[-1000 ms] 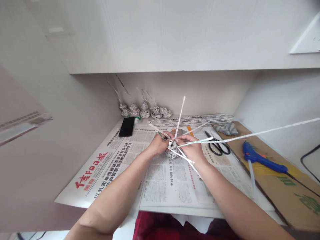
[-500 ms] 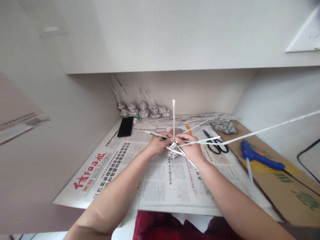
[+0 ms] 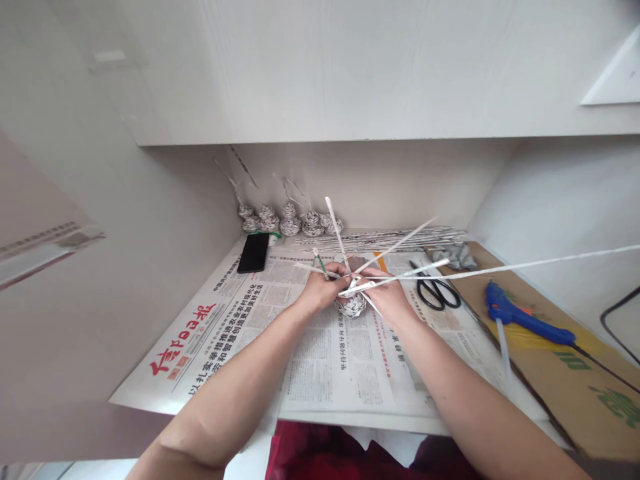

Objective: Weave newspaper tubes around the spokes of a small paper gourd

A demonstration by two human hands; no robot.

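gripping the weave (image 3: 351, 307) by its rim, midway between back and front edges of the papered worktop (image 3: 320, 380): left hand (image 3: 323, 291), right hand (image 3: 386, 300). weave likely light, stiffish, crushable; best held by its rounded body.

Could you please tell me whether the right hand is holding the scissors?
No, the scissors lie on the newspaper, beside the right hand.

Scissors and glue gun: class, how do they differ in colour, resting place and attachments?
The scissors have black handles, while the glue gun is blue. The scissors lie on newspaper, the glue gun on cardboard. The glue gun trails a cord; the scissors have none. Both lie unheld.
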